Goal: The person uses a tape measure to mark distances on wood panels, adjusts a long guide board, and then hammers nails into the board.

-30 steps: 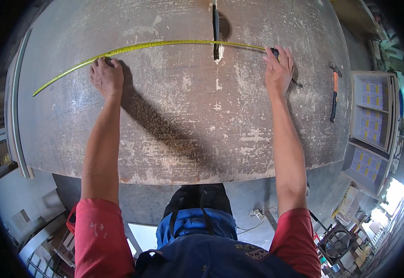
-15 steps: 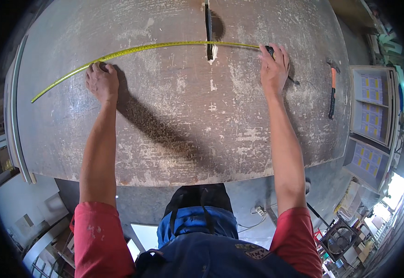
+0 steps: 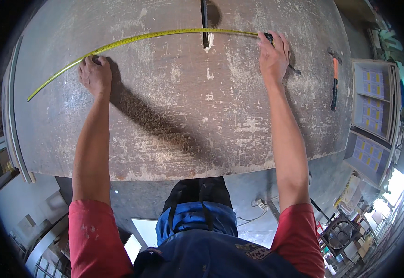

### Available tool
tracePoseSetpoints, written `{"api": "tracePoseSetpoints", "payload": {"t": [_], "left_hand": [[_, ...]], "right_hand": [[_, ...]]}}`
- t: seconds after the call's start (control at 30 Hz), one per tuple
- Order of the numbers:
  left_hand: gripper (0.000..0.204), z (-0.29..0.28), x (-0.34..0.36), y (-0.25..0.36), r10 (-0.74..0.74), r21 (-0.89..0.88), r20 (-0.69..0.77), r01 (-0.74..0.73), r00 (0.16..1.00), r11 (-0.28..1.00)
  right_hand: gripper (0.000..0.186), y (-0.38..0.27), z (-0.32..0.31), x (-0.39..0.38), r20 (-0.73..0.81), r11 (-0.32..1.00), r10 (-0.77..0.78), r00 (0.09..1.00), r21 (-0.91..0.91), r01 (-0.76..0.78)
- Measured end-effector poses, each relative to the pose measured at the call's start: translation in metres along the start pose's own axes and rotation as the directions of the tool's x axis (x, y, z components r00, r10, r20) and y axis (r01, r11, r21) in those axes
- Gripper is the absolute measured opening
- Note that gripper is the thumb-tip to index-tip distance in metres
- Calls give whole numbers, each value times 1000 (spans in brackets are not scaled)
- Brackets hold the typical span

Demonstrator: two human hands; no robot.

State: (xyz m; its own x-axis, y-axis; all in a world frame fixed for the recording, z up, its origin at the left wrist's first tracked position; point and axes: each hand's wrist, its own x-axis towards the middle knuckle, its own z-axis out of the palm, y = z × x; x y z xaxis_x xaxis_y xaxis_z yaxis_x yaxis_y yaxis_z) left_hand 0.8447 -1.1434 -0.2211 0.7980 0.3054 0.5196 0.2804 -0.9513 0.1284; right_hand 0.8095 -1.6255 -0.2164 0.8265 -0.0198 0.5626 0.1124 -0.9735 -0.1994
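A yellow tape measure blade (image 3: 160, 34) stretches in a bowed line across the worn wooden tabletop (image 3: 174, 88), its free end lying at the far left. My left hand (image 3: 95, 74) is closed, with curled fingers pinching the blade's near edge partway along. At the blade's right end, my right hand (image 3: 274, 58) grips the dark tape measure case (image 3: 269, 38), partly hidden under the fingers. Between the hands, the blade crosses a narrow dark slot (image 3: 205, 39) cut in the board, with chipped pale wood at its near end.
To the right on the board lies a hammer (image 3: 335, 83) with an orange and black handle. Beyond the right edge stands an open shelf box (image 3: 357, 92) with yellow-and-white sheets inside. A power socket (image 3: 260, 204) with a cable and a fan (image 3: 340, 235) are at lower right.
The whole view has shifted slightly, so the board and slot sit higher in the picture. My left hand is a little farther left; both hands keep their hold on the tape measure.
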Motion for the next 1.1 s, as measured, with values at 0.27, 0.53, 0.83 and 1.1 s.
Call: {"api": "tracePoseSetpoints", "payload": {"t": [0.27, 0.53, 0.83, 1.1], "left_hand": [[31, -8, 2, 5, -41, -20, 38, 42, 998, 999], [28, -17, 2, 11, -82, -46, 79, 85, 994, 995], [36, -15, 6, 11, -81, -55, 65, 84, 995, 995], [37, -25, 7, 9, -135, -53, 152, 144, 979, 988]], "right_hand": [[37, 0, 0, 3, 6, 999, -44, 999, 15, 43], [49, -55, 8, 13, 104, 990, -112, 988, 98, 102], [56, -105, 24, 27, 97, 954, -148, 984, 278, 117], [54, -137, 12, 33, 193, 966, -151, 970, 238, 103]]}}
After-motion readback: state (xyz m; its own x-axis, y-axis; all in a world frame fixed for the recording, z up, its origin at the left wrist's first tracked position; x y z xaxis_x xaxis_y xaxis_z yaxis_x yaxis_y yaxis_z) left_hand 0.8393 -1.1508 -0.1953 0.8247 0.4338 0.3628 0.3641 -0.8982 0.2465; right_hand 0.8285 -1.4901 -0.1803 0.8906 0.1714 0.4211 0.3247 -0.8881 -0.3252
